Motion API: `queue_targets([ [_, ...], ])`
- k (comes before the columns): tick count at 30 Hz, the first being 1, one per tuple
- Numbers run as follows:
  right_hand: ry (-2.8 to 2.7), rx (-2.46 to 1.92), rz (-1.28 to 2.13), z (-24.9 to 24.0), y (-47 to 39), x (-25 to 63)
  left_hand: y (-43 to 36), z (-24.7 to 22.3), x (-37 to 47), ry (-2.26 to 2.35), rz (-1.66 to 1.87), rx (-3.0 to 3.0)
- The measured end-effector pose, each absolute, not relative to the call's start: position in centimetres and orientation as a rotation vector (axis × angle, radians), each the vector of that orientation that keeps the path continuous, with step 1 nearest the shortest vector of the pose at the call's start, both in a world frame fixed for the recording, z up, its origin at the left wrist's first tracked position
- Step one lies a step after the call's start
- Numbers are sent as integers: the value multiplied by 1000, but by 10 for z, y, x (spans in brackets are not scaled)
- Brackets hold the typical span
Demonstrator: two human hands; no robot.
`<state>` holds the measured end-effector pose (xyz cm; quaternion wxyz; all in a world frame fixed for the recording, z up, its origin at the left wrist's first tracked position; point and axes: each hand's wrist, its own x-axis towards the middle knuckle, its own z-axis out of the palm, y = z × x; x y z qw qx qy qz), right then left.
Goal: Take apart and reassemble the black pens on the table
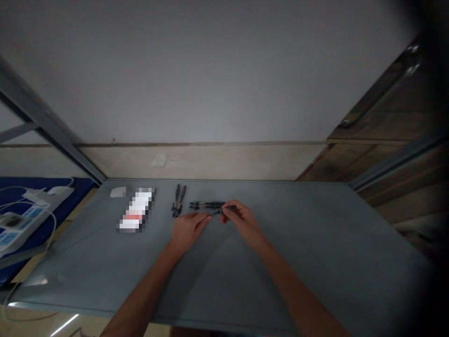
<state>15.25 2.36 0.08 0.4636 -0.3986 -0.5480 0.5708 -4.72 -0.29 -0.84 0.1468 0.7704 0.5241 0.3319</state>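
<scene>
In the head view, my right hand (243, 222) pinches a slim, dark pen-like piece (217, 212) between thumb and fingers. The fingertips of my left hand (187, 229) are closed at the piece's left end, just above the grey table. Right behind my hands lie more slim dark pen-like pieces (206, 205), side by side and partly hidden by my right hand. Farther left, a pair of dark pen-like pieces (178, 199) points away from me, with small dark parts at their near ends. Fine details are too small to make out.
A blurred-out phone-shaped object (136, 210) lies on the grey table (87, 262), beside a small white object (118, 192). Left of the table, a white power strip (26, 220) with cables sits on a blue surface. Metal posts and a wall bound the far side.
</scene>
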Motion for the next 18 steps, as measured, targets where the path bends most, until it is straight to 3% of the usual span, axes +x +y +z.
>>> queue_targets([
  [18,-1433,-968,1379,-1,24,156,-2,-11,-47,1446,1002,2079],
])
